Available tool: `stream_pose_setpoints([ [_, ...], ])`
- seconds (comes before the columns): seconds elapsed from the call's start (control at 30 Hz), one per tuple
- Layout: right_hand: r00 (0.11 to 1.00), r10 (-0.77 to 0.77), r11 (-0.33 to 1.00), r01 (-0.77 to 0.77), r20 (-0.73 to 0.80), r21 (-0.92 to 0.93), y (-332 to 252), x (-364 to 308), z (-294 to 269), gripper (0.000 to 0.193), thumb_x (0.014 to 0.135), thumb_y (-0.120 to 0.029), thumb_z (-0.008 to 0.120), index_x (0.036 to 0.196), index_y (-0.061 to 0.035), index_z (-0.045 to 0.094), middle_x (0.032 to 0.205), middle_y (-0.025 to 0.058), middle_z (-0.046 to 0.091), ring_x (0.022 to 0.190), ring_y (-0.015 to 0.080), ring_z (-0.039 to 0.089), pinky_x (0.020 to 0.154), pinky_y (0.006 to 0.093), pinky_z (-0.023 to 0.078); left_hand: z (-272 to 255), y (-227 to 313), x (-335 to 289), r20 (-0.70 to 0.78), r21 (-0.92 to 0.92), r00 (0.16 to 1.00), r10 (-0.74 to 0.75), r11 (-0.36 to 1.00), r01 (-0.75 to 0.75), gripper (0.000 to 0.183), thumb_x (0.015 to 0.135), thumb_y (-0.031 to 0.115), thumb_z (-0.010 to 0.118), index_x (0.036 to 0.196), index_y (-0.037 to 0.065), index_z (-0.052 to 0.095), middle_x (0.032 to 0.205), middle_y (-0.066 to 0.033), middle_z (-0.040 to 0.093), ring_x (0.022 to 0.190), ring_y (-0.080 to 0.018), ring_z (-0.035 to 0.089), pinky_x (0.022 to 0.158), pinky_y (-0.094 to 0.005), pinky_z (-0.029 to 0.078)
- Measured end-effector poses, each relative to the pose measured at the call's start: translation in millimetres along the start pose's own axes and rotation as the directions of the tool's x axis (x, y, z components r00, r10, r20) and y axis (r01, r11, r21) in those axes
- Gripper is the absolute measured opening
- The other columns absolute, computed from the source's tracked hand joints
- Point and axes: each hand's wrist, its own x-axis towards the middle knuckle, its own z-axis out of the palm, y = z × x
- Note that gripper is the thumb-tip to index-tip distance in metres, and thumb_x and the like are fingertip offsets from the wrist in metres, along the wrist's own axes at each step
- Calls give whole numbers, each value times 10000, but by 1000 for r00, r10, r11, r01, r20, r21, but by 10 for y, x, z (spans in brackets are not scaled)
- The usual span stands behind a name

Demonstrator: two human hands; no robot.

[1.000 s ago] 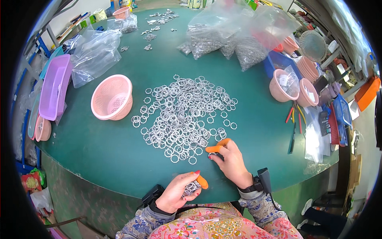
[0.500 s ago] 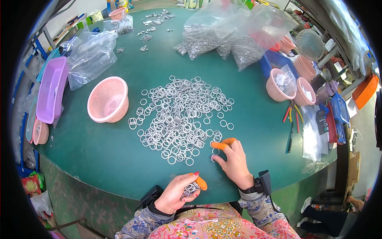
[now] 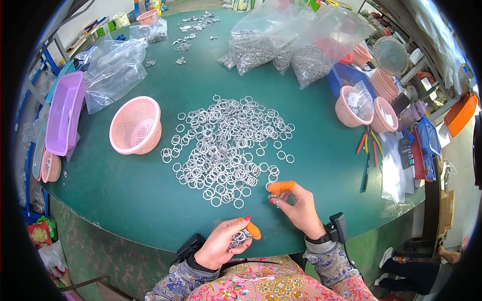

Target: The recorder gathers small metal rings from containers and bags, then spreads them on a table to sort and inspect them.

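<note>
A wide pile of silver metal rings (image 3: 228, 145) covers the middle of the green table (image 3: 125, 195). My left hand (image 3: 223, 246), at the near edge, is closed around a bunch of rings (image 3: 240, 238), an orange finger cot on its thumb. My right hand (image 3: 298, 205) sits just right of the pile's near corner, pinching a single ring (image 3: 276, 201) between the fingertips, with an orange cot on the forefinger. Both wrists carry black bands.
A pink mesh basket (image 3: 136, 125) holding a few rings stands left of the pile. Clear bags of rings (image 3: 281, 45) lie at the back, empty bags (image 3: 113, 70) at back left, a purple tray (image 3: 63, 113) far left. Pink bowls (image 3: 354, 105), pliers (image 3: 369, 145) and a calculator (image 3: 405, 150) are at right.
My right hand has drawn slightly back from the pile's edge with a ring in its fingertips. The left hand keeps its bunch of rings in place.
</note>
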Motion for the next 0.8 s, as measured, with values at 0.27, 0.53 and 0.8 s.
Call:
stream_pose_setpoints([
  [0.27,996,-89,961,82,14,263,-303,-132,72,389,767,48,671,1137,-69,635,875,32,651,763,119,592,709,260,490,34,-41,47,142,-39,990,5,999,1,317,994,275,461,1061,-16,568,882,-114,627,593,-84,531,397,-187,320],
  [0.53,910,-357,934,339,211,116,-552,-157,16,297,731,22,698,1008,-84,684,927,64,630,816,227,583,669,312,497,95,-84,64,148,-81,989,4,997,8,421,1010,397,377,1113,26,545,834,-65,609,641,-123,588,409,-221,397],
  [0.8,858,-418,903,430,297,28,-714,-78,-29,374,756,-24,696,1107,-147,667,1097,62,614,967,259,562,848,356,466,-13,-2,3,78,-166,994,82,984,-68,331,979,341,468,1088,39,550,857,-77,636,666,-148,626,397,-211,369],
])
